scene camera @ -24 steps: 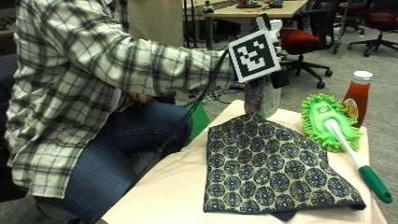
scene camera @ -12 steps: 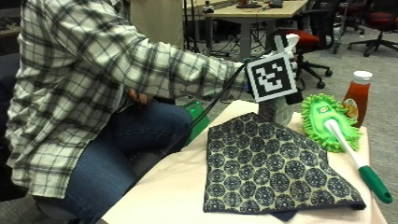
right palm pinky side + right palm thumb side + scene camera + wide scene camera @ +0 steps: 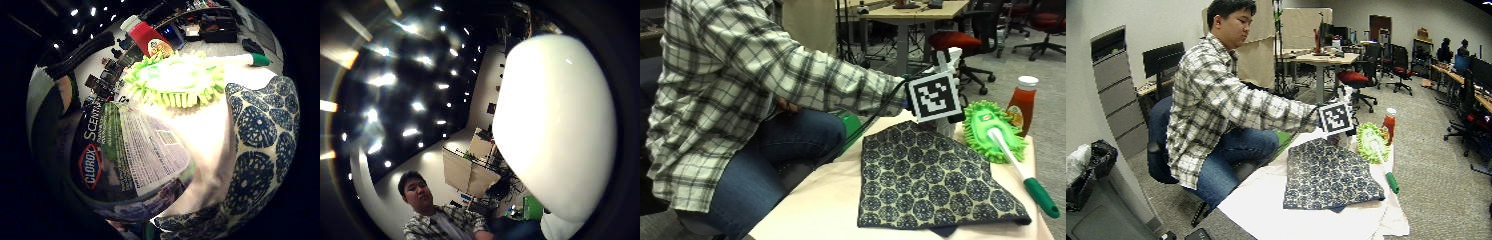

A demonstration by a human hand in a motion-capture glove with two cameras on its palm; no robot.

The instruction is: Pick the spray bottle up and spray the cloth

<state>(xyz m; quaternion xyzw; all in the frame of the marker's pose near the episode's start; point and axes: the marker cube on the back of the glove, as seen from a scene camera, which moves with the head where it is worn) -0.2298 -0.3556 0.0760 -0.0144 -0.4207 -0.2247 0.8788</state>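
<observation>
The spray bottle (image 3: 948, 56) stands at the table's far edge, just behind the cloth, its white trigger head rising above my gloved right hand (image 3: 905, 96). The hand is wrapped around the bottle's neck and mostly hidden in the outside view. The bottle's Clorox label (image 3: 125, 160) fills much of the little finger side palm view, and its white head (image 3: 555, 125) fills the thumb side view. The blue patterned cloth (image 3: 933, 180) lies spread flat on the table, directly in front of the bottle; the cloth (image 3: 260, 130) also shows beside the label.
A lime green duster mop (image 3: 993, 131) with a white, green-tipped handle (image 3: 1038, 194) lies to the right of the cloth. A ketchup bottle (image 3: 1021, 104) stands behind it at the table's (image 3: 820, 205) right corner. The person's knee is close to the left edge.
My hand has moved right and down from above the table's back edge onto the spray bottle. The cloth, mop and ketchup bottle have stayed put.
</observation>
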